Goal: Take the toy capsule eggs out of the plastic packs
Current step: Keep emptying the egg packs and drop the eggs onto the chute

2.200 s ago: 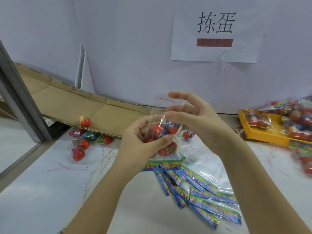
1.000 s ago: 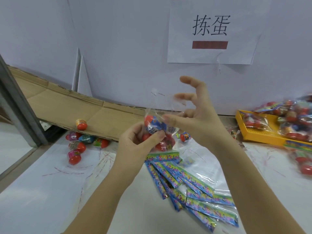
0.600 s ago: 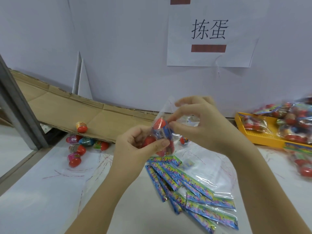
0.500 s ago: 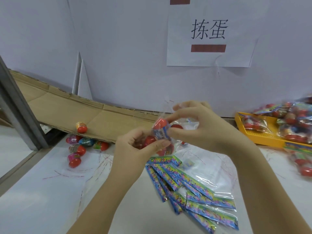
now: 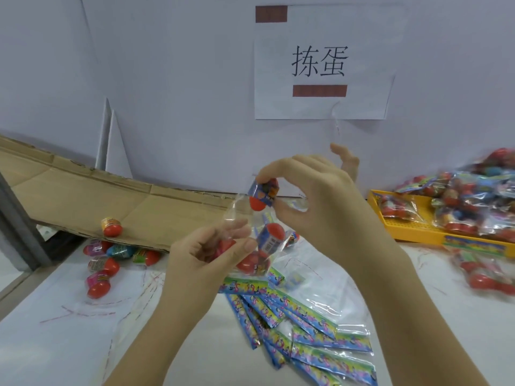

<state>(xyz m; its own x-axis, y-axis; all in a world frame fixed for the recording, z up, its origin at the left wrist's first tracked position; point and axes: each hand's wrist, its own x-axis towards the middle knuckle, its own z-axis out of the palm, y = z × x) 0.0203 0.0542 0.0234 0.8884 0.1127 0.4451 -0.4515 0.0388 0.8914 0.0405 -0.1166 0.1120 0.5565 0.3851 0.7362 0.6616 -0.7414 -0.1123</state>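
Observation:
My left hand (image 5: 206, 254) grips a clear plastic pack (image 5: 245, 240) above the table; red capsule eggs (image 5: 270, 236) still show inside it. My right hand (image 5: 315, 201) pinches one red egg with a blue wrap (image 5: 262, 195) between thumb and forefinger, lifted just above the pack's open mouth. Several loose eggs (image 5: 111, 257) lie at the left by the foot of a cardboard ramp (image 5: 97, 196), and one egg (image 5: 111, 227) sits on the ramp.
Several empty packs with blue-green headers (image 5: 292, 316) are fanned on the white table below my hands. A yellow tray (image 5: 404, 232) heaped with full packs (image 5: 473, 201) stands at the right. A white wall with a paper sign (image 5: 320, 62) closes the back.
My right hand has drawn the blue-wrapped egg up out of the pack's mouth. My left hand has sunk a little with the pack.

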